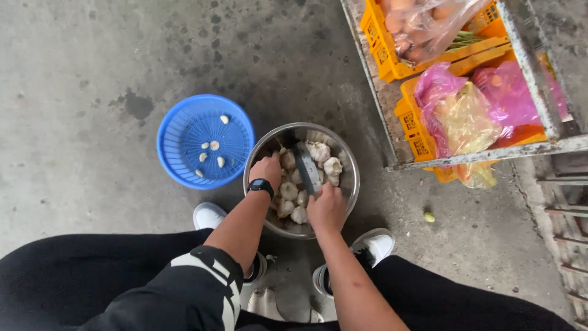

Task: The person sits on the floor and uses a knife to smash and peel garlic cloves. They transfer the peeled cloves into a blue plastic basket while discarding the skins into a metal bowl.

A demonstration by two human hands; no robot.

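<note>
A metal bowl [346, 168] full of garlic bulbs [320, 151] stands on the concrete floor between my feet. My left hand [267, 169], with a black watch on the wrist, reaches into the bowl's left side and rests on the garlic; whether it grips a bulb I cannot tell. My right hand [326, 207] is closed on the handle of a knife [306, 168], whose broad blade lies over the bulbs, pointing away from me. To the left of the bowl sits a round blue plastic basket [177, 132] holding several peeled garlic cloves [214, 146].
At the upper right a metal-framed rack [478, 156] carries yellow crates [383, 52] with pink and clear plastic bags of produce. A small green object [429, 217] lies on the floor to the right. My white shoes [376, 244] flank the bowl.
</note>
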